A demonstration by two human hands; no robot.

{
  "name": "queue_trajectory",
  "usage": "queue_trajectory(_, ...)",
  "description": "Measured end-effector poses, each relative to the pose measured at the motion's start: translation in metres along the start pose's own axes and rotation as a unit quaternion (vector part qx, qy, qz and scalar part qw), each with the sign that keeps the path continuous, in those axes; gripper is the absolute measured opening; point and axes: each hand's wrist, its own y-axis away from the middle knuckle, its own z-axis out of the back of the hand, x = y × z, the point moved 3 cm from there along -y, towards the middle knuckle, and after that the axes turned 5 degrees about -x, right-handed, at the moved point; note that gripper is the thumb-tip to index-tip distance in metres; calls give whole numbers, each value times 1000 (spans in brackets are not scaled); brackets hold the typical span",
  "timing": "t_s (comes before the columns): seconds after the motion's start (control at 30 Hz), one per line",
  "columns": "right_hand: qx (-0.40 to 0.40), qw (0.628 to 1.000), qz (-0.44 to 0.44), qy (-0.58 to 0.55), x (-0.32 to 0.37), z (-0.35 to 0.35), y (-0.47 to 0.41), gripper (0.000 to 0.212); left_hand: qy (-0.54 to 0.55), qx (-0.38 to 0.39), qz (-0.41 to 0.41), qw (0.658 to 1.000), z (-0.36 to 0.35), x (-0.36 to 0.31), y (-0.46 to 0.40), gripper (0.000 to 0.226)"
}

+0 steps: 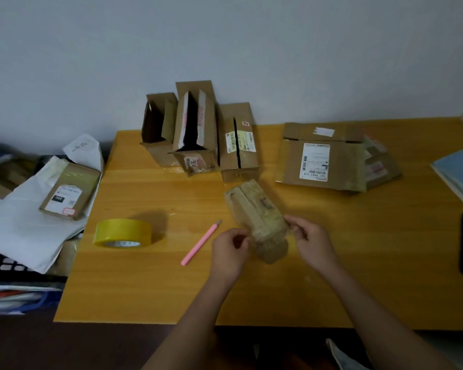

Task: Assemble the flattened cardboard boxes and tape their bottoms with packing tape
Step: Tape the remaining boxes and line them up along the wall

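- Two hands are seen at one small cardboard box [257, 222], held just above or on the bench [171, 289]; which of the two cannot be told, as the box is blurred.
- Left hand [229, 253]: fingers curled in at the box's near left side, seemingly pinching an edge or flap; the exact contact is hidden by blur.
- Right hand [312, 236]: fingers curled round the box's right side, thumb toward the top face; the box is gripped.
- Handling, as judged: the box looks light, thin-walled and worn, with old tape over its faces, so it is likely to be glossy and a little slippery there. The walls would probably give under a hard squeeze. Hold is best taken on opposite side walls near the corners, where the board is stiffest.
- Beyond the hands, three assembled boxes [195, 129] stand in a row at the bench's far edge.
- Ahead and to the right of the right hand, a flattened box [321, 161] lies on others, not yet assembled.
- Left of the left hand, a pink cutter [201, 243] lies near; a yellow tape roll [122, 232] lies farther left, untouched.
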Motion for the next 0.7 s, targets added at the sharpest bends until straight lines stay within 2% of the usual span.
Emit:
queue_trajectory(0.23, 33, 999, 0, -27, -6, -2, 2, 35, 27, -81, 66, 994, -20, -1, 7, 27)
queue_trajectory(0.37, 51, 999, 15, 14, -9, -9, 1, 40, 37, -95, 92, 991, -28, 2, 10, 32)
queue_trajectory(0.7, 71, 988, 38, 129, 6, -10, -7, 33, 22, -90, 114, 989, -33, 4, 9, 46)
